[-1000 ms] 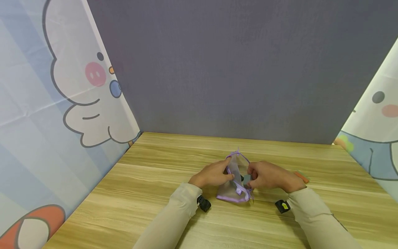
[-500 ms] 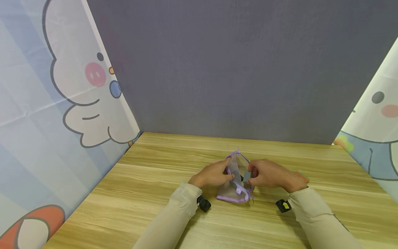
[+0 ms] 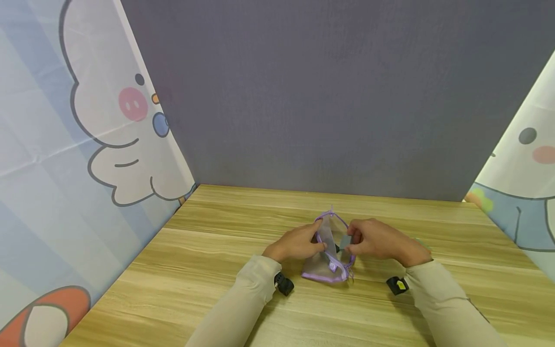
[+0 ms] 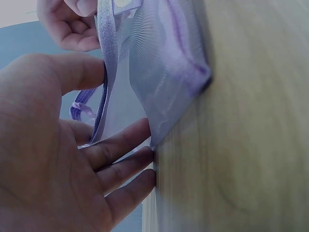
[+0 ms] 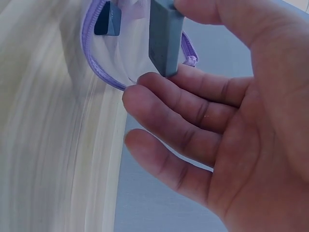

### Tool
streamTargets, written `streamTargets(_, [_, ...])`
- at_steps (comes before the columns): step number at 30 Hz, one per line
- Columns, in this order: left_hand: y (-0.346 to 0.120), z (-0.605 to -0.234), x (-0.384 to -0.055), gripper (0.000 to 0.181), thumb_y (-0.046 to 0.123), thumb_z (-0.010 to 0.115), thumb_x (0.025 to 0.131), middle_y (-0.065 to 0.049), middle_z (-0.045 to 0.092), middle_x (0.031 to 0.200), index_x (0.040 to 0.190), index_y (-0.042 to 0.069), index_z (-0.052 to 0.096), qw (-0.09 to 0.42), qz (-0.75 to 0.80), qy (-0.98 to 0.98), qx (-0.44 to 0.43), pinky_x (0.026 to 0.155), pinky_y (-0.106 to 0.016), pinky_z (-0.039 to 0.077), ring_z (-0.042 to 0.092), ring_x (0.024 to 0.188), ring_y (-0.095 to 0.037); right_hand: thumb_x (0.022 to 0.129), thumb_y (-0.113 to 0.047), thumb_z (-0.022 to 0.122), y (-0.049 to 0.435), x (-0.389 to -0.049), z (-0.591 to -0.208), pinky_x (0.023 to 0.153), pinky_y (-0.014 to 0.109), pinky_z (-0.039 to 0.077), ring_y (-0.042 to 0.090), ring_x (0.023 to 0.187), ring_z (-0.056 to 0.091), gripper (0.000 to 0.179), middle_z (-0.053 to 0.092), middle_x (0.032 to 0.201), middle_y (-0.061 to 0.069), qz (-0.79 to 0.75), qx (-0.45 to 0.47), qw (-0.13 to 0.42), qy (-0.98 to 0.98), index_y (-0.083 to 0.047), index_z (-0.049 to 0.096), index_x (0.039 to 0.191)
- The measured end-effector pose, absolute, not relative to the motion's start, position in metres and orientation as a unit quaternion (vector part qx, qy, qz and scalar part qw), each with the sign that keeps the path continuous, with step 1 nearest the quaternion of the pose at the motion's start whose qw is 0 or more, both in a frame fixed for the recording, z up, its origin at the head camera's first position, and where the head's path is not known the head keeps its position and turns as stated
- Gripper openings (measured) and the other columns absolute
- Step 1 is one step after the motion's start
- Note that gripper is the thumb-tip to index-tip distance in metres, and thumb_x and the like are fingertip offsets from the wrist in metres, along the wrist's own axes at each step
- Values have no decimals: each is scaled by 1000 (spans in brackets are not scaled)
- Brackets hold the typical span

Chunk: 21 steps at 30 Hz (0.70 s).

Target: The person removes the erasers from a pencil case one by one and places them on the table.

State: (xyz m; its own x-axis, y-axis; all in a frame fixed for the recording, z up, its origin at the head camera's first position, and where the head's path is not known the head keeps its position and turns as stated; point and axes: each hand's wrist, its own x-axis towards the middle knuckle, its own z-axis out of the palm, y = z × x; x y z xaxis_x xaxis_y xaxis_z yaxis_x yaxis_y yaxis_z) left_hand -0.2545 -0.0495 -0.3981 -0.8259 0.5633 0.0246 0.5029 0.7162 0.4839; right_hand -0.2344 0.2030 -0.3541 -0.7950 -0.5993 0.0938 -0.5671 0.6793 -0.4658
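A see-through mesh zip pouch (image 3: 315,268) with purple trim lies on the table, its mouth spread toward the right. My left hand (image 3: 297,242) holds the zipper edge, thumb on one side and fingers lying along the mesh in the left wrist view. At the opening, my right hand (image 3: 376,242) pinches a blue-grey rectangular block (image 5: 164,41) by its upper end between thumb and fingers. The other right fingers reach out loosely below it, close to the zipper (image 5: 99,70). Deeper in the pouch sits a dark, angular piece (image 5: 113,20).
Wooden tabletop (image 3: 208,270) surrounds the pouch, with a dark grey panel (image 3: 303,96) standing at its back edge. Cartoon-printed cloth (image 3: 99,183) hangs at the sides. A thin greenish edge (image 3: 419,240) shows behind the right wrist, mostly hidden.
My right hand has shifted slightly up and away with the block, which shows a little higher in the pouch's mouth. The orange strip behind the right wrist is now covered. The left hand stays still.
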Motion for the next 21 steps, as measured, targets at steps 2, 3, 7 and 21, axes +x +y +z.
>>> streamTargets(2, [-50,-398,-255,81,48,56,98,-3,35,159,162,16,18,63,244,924,289,113,-37,33,37,142,-19,86,-30,76,204,-235,-354,67,29,52,5,73,60,34,65,82,-8,-242,-320,29,915,-3,64,104])
streamTargets(3, [-50,-398,-255,81,48,56,98,-3,35,159,162,16,17,63,244,923,290,113,-37,33,37,142,-18,86,-30,76,204,-235,-353,67,29,52,6,73,61,34,65,82,-8,-242,-321,27,915,-3,64,104])
streamTargets(7, [-50,-398,-255,81,47,56,98,-3,34,160,162,15,17,64,249,921,292,114,-37,32,36,143,-18,87,-30,76,206,-235,-353,69,30,53,6,75,62,34,66,83,-8,-239,-311,26,920,-4,64,105])
streamTargets(21, [-50,-399,-256,81,49,55,98,-2,34,160,162,15,18,62,245,921,295,114,-36,33,37,142,-17,88,-31,75,206,-233,-349,71,33,52,6,76,61,32,64,83,-8,-236,-302,14,924,-6,64,104])
